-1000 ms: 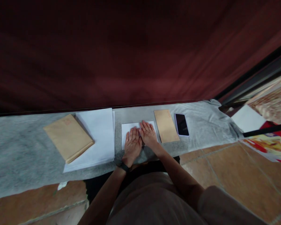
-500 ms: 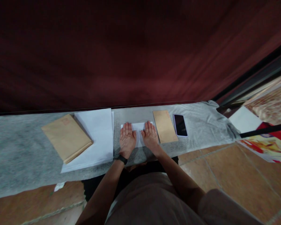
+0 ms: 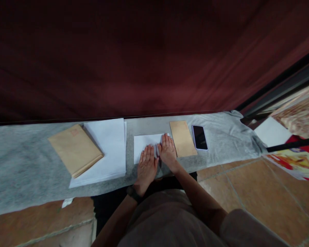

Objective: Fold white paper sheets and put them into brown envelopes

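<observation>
A folded white sheet of paper (image 3: 144,143) lies on the grey cloth (image 3: 23,171) in front of me. My left hand (image 3: 147,167) rests flat on its near edge, fingers stretched out and together. My right hand (image 3: 167,150) lies flat on the sheet's right part, fingers pointing away from me. The two hands sit side by side, nearly touching. A black band is on my left wrist.
A stack of white paper (image 3: 108,147) with a thick brown envelope (image 3: 74,149) on it lies to the left. A slim brown envelope (image 3: 182,138) and a dark phone (image 3: 199,137) lie to the right. A dark red curtain (image 3: 144,58) hangs behind; tiled floor lies below.
My hands, spread apart on the sheet half a second ago, have come back together. The left hand slid toward me and to the right; the right hand barely moved.
</observation>
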Motion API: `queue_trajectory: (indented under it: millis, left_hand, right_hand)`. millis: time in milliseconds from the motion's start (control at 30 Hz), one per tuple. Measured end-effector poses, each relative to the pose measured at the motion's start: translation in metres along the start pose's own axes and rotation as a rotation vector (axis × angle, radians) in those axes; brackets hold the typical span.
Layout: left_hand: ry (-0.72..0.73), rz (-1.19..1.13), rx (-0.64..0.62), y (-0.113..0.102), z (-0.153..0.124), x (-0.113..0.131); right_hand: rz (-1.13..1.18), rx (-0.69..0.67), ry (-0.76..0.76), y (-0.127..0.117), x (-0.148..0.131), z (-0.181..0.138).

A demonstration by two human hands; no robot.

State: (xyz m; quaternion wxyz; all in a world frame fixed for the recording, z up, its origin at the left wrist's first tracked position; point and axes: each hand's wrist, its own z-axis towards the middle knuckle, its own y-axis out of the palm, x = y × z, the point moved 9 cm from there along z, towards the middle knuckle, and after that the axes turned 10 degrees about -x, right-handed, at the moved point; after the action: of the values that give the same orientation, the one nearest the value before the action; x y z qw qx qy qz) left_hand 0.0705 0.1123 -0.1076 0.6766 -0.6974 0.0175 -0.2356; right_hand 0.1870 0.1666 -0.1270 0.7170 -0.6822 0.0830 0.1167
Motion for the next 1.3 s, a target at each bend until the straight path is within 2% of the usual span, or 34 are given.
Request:
queue_trajectory:
  millis: [200,400,567,800,1133,1300]
  left_hand:
    - [-0.014,0.041,-0.043,0.013,-0.004,-0.003]
    - [0.035,0.099,-0.114,0.017,-0.006,0.0]
    - [-0.007,0.125,-0.128,0.013,-0.007,-0.002]
    - [-0.029,0.107,-0.067,0.003,-0.015,-0.015]
    - [-0.109,0.09,-0.037,-0.001,-0.021,-0.024]
    - [-0.109,0.093,-0.053,-0.001,-0.021,-0.024]
  right_hand:
    - [0.02,-0.035,-0.01,-0.008,-0.009,-0.005]
    - [0.066,-0.147,-0.269,-0.001,-0.052,-0.039]
    - [0.019,-0.115,-0.264,-0.002,-0.033,-0.052]
    - [-0.051,-0.039,-0.259,-0.007,-0.005,-0.067]
    - [-0.095,0.031,-0.222,-0.016,0.0,-0.09]
    - [-0.068,-0.003,-0.243,-0.019,-0.014,-0.093]
